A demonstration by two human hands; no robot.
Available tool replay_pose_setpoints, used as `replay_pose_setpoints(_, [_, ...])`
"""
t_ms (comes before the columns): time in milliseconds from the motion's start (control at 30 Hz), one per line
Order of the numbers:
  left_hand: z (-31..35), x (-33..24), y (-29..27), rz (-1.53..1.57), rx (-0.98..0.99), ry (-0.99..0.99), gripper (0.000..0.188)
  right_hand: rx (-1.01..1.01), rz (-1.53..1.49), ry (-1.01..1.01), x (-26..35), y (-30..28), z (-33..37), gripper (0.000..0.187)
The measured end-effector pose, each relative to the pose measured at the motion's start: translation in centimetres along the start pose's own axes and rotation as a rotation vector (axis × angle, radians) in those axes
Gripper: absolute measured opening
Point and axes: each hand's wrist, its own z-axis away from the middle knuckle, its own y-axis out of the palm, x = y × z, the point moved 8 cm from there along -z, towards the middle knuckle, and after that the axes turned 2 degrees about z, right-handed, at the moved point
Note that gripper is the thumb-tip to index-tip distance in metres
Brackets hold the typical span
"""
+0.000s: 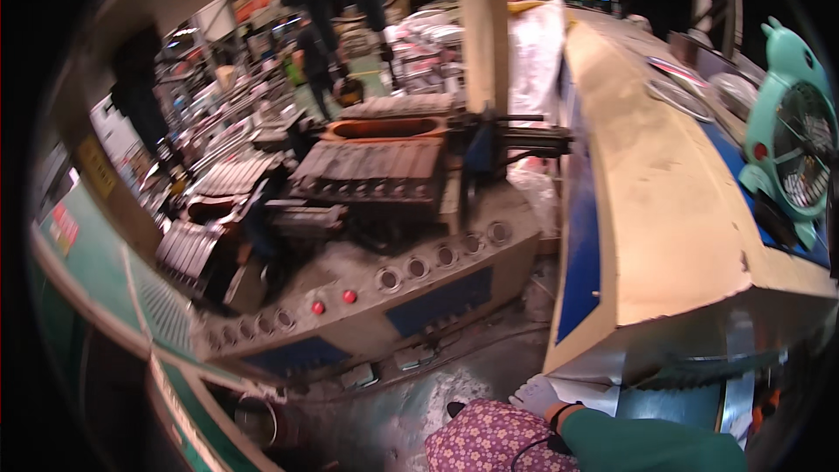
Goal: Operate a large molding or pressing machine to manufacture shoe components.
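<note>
My right hand, in a pale glove, is low in the head view beside my floral apron. Its fingers look loosely apart, and no object shows in them. A dark band circles the wrist, and a green sleeve covers the forearm. Just to the right of the hand is the lower edge of a cream and blue machine housing. My left hand is out of the picture.
Ahead stands a machine with gauges, red buttons and slatted metal blocks. A mint-green fan sits on the housing at right. Green panels line the left. Farther back, a person stands among stacked goods.
</note>
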Motion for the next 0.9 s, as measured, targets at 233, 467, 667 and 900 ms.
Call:
replay_pose_setpoints(233, [0.1, 3.6, 6.3, -0.092, 0.332, -0.376, 0.09, 0.106, -0.065, 0.153, -0.7, 0.9, -0.5, 0.035])
replay_pose_setpoints(467, [0.9, 3.8, 4.7, -0.036, 0.351, -0.465, 0.094, 0.163, -0.019, 0.18, -0.7, 0.6, -0.9, 0.041])
replay_pose_setpoints(667, [0.9, 3.7, 4.4, -0.029, 0.35, -0.468, 0.094, 0.154, -0.035, 0.194, -1.0, 0.9, -1.1, 0.044])
replay_pose_setpoints(900, [0.9, 3.5, 4.4, -0.007, 0.329, -0.468, 0.093, 0.176, -0.047, 0.205, -0.9, 0.5, -1.1, 0.043])
